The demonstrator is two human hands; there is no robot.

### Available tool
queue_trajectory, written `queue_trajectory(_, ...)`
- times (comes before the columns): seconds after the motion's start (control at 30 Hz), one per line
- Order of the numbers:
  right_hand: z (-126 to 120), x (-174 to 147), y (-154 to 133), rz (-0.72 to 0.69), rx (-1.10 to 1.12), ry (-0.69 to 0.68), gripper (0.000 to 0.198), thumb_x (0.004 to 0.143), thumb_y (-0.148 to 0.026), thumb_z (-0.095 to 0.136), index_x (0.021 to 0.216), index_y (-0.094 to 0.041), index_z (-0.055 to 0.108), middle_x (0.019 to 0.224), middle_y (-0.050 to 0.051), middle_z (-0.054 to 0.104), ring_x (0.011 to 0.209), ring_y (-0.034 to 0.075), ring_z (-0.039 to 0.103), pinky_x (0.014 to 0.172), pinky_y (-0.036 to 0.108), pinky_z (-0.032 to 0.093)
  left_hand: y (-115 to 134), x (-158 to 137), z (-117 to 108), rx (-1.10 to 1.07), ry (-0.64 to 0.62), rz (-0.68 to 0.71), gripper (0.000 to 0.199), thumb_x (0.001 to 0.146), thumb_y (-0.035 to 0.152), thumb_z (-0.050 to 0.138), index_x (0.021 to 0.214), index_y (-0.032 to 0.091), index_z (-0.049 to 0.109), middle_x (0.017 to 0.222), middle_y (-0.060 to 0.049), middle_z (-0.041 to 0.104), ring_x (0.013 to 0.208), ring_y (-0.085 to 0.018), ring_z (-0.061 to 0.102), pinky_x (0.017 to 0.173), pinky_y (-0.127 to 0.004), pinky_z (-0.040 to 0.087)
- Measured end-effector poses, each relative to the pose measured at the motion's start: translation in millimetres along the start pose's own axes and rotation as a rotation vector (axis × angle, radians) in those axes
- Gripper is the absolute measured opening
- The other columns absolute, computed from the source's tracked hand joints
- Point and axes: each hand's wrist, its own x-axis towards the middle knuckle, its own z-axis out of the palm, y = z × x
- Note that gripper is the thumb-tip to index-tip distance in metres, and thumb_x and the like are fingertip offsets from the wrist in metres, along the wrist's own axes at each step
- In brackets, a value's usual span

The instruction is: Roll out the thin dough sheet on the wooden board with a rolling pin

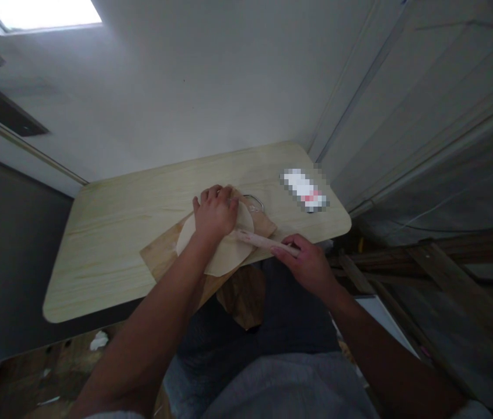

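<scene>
A round, thin, pale sheet of dough [231, 252] lies on a wooden board [159, 256]. My left hand [215, 215] rests palm down over the far part of the dough, its fingers apart and bent at the tips. What lies beneath that palm is hidden. Closed around the near right end of a slim wooden rolling pin [263, 240] is my right hand [309, 262]. The pin slants across the right side of the dough, and its far end reaches toward my left wrist.
The board sits on a light wood-grain table [110, 233] and juts past its near edge. A metal loop [255, 201] shows at the board's far right. To the right lies a blurred-out phone-like object [302, 189]. A white door stands behind; wooden beams [438, 267] are at right.
</scene>
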Motion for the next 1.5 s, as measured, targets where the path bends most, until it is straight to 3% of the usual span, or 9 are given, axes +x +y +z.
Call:
queue_trajectory(0.17, -2, 4, 0, 0.004, -0.005, 0.013, 0.039, 0.084, -0.06, 0.065, 0.088, -0.021, 0.067, 0.068, 0.001, 0.067, 0.061, 0.018, 0.061, 0.057, 0.027, 0.042, 3, 6, 1, 0.011, -0.016, -0.002, 0.045, 0.1, 0.05, 0.032, 0.131, 0.029, 0.058, 0.139, -0.012, 0.057, 0.13, -0.037, 0.047, 0.109, -0.065, 0.031)
queue_trajectory(0.63, -4, 12, 1, 0.034, -0.168, 0.064, 0.045, 0.088, -0.068, 0.058, 0.091, -0.023, 0.068, 0.075, 0.002, 0.07, 0.069, 0.021, 0.065, 0.06, 0.029, 0.041, 9, 19, 3, 0.129, -0.035, 0.0, 0.05, 0.101, 0.051, 0.027, 0.131, 0.025, 0.056, 0.13, -0.015, 0.06, 0.123, -0.035, 0.05, 0.104, -0.057, 0.035)
queue_trajectory(0.8, -2, 17, 2, -0.091, -0.238, 0.18, 0.045, 0.091, -0.065, 0.056, 0.089, -0.021, 0.068, 0.092, 0.007, 0.07, 0.083, 0.022, 0.065, 0.071, 0.031, 0.044, 13, 25, 4, 0.132, -0.02, 0.006, 0.05, 0.101, 0.053, 0.028, 0.127, 0.024, 0.059, 0.128, -0.014, 0.062, 0.122, -0.034, 0.051, 0.103, -0.053, 0.036)
queue_trajectory(0.9, 0, 22, 5, -0.125, -0.26, 0.216, 0.046, 0.093, -0.063, 0.053, 0.088, -0.021, 0.069, 0.092, 0.008, 0.069, 0.088, 0.023, 0.064, 0.076, 0.032, 0.044, 16, 30, 4, 0.14, 0.005, 0.003, 0.05, 0.102, 0.051, 0.028, 0.121, 0.022, 0.063, 0.123, -0.014, 0.064, 0.119, -0.033, 0.053, 0.101, -0.051, 0.038)
queue_trajectory(1.13, -1, 29, 3, -0.075, -0.25, 0.212, 0.043, 0.096, -0.059, 0.051, 0.086, -0.02, 0.068, 0.087, 0.005, 0.07, 0.08, 0.021, 0.064, 0.07, 0.03, 0.041, 22, 42, 8, 0.146, 0.043, 0.0, 0.052, 0.103, 0.051, 0.024, 0.115, 0.019, 0.064, 0.12, -0.014, 0.065, 0.117, -0.031, 0.053, 0.101, -0.049, 0.037)
queue_trajectory(1.5, -3, 37, 3, 0.02, -0.258, 0.209, 0.046, 0.095, -0.063, 0.049, 0.083, -0.023, 0.069, 0.075, 0.003, 0.071, 0.071, 0.02, 0.065, 0.063, 0.029, 0.036, 24, 59, 13, 0.122, -0.009, -0.001, 0.054, 0.102, 0.052, 0.025, 0.117, 0.017, 0.064, 0.122, -0.018, 0.063, 0.118, -0.034, 0.053, 0.098, -0.05, 0.039)
